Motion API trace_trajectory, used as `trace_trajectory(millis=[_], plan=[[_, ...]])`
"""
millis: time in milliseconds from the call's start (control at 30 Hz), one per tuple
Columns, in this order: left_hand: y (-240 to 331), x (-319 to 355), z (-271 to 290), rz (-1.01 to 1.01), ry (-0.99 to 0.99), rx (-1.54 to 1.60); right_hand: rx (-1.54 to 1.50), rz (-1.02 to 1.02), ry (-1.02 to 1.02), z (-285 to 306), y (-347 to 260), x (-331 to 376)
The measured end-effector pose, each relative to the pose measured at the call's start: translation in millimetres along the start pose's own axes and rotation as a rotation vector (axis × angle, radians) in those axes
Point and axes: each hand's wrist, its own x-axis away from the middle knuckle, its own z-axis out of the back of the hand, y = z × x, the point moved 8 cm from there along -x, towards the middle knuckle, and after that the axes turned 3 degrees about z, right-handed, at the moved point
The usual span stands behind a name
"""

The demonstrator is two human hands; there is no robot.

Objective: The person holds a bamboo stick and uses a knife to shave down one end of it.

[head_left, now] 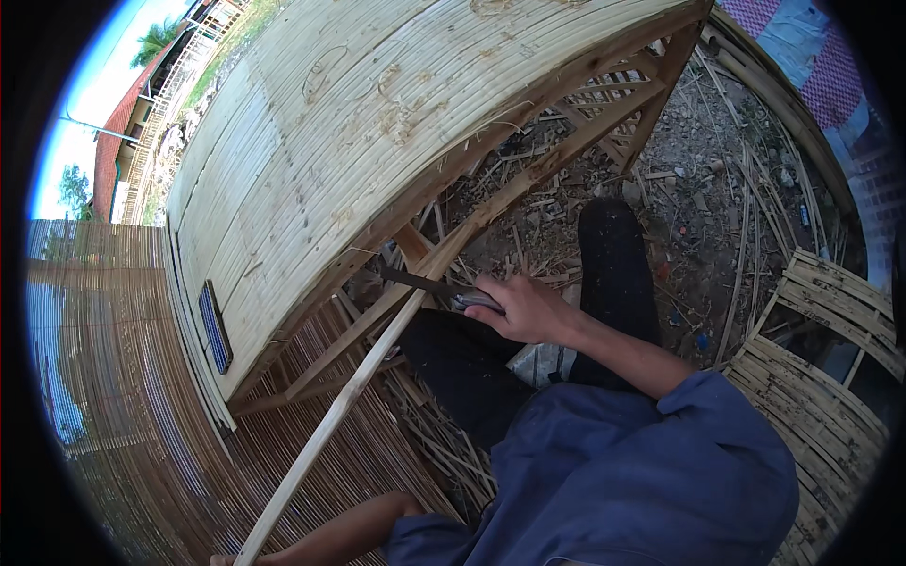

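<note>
My right hand [524,309] is closed round the grey handle of a knife [425,283]. Its dark blade points left and lies across a long, pale bamboo strip [330,423], apparently touching it. The strip slants from the lower left edge up toward the wooden brace under the table. At the lower edge, my left hand [224,560] is wrapped round the strip's near end; most of that hand is cut off by the picture's edge. Where the strip's far end lies against the brace I cannot make out exactly.
A bamboo-slat table [311,170] with curled shavings on top rises ahead; a dark flat rectangular object [215,326] lies on its left corner. A slatted screen [113,358] stands left. Shavings litter the ground [694,203]. At right are a bamboo panel [802,391] and coloured cloth [835,85].
</note>
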Motion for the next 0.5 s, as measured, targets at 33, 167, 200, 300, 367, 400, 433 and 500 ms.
trace_trajectory(millis=[33,167,200,300,367,400,433,500], plan=[[1.5,0.0,0.1,-0.016,0.004,-0.004,-0.038,0.018,0.036,-2.6,5.2,0.9],[6.9,-0.6,7.9,0.028,0.019,-0.056,-0.06,-0.074,0.219,2.4,50.4,-3.8],[8.8,1.1,9.7,0.024,0.021,-0.059,-0.058,-0.07,0.216,5.2,46.4,-3.5],[14.8,3.0,13.7,-0.025,0.058,-0.062,-0.052,-0.193,0.074,6.1,19.8,-1.6],[11.3,2.2,10.5,-0.027,0.054,-0.052,-0.016,0.09,0.033,1.0,-30.4,8.7],[11.0,1.5,9.3,-0.022,0.052,-0.041,-0.017,0.09,0.035,-2.7,-30.1,11.7],[12.6,1.5,9.2,-0.021,0.051,-0.04,-0.052,0.174,0.051,-7.9,-32.4,14.1],[10.2,0.0,10.7,0.035,0.042,-0.058,-0.048,0.145,0.119,-11.7,-5.5,10.0]])
